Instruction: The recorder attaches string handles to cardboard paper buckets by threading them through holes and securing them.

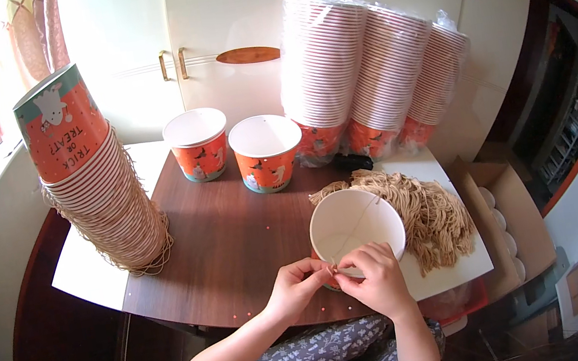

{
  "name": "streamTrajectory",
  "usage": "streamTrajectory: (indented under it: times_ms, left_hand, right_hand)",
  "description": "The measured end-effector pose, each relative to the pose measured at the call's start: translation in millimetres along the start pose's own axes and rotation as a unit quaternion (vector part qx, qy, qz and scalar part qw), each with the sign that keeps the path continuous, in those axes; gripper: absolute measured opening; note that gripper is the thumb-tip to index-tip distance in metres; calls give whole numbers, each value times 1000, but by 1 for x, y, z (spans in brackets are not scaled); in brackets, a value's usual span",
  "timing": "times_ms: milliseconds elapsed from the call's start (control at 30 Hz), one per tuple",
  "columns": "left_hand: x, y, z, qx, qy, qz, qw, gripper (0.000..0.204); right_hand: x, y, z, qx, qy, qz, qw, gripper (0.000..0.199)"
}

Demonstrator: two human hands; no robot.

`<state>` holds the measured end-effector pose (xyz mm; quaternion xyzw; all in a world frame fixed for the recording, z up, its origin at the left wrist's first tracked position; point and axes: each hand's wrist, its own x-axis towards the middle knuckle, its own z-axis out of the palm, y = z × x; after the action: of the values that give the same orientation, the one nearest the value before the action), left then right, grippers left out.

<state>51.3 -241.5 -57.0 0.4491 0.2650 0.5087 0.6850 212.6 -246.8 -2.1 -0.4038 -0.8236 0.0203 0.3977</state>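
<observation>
A white-lined orange paper bucket (357,219) stands at the table's near edge, its open mouth tilted toward me. A thin tan string (352,235) crosses the mouth from a hole at the far rim to the near rim. There my left hand (299,287) pinches the string, thumb and fingers closed. Close beside it, my right hand (376,278) is also closed in a pinch on the string at the rim. The exact string end is hidden by my fingertips. A bundle of tan strings (425,215) lies just right of the bucket.
Two more orange buckets (269,155) stand further back. A tall stack of strung, upside-down buckets (105,200) leans at left. Three plastic-wrapped stacks (326,59) rise at the back right, near a small black object (352,162). An open cardboard box (525,217) sits right of the table.
</observation>
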Motion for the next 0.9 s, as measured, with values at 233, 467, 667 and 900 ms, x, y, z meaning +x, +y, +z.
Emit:
streamTrajectory:
  times_ms: [233,467,667,900]
  left_hand:
    - [1,-6,-5,-34,13,-48,998,16]
    - [0,-5,-7,-49,3,-66,997,16]
    - [0,-7,-1,102,-16,75,992,15]
    - [-1,-4,1,112,-14,133,985,9]
  right_hand:
    - [1,-1,0,-6,6,-20,1000,14]
    - [1,1,1,-6,22,-27,999,9]
    - [2,1,0,9,23,-19,1000,8]
    - [1,0,-2,30,17,-12,999,8]
